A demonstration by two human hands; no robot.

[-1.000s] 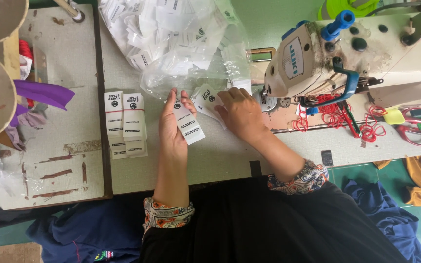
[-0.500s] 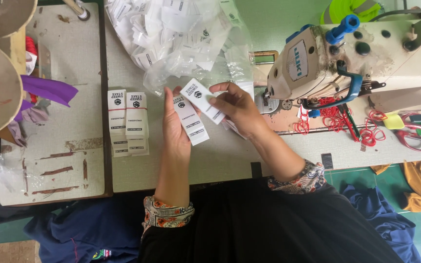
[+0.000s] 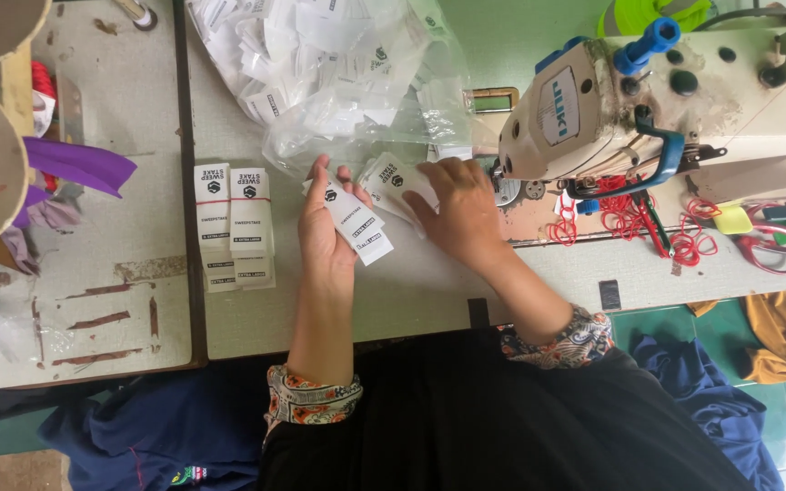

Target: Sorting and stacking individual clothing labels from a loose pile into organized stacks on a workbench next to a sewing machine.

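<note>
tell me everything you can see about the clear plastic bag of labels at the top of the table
The clear plastic bag is thin, crinkled and glossy, lying slumped on the pale table beside the sewing machine. It is stuffed with a loose jumble of small white labels with black print, facing all ways. Its lower edge reaches down toward the person's hands: the left hand holds a white label just below it, and the right hand rests on a few more labels at its edge. Whether the bag's mouth is open cannot be told.
</note>
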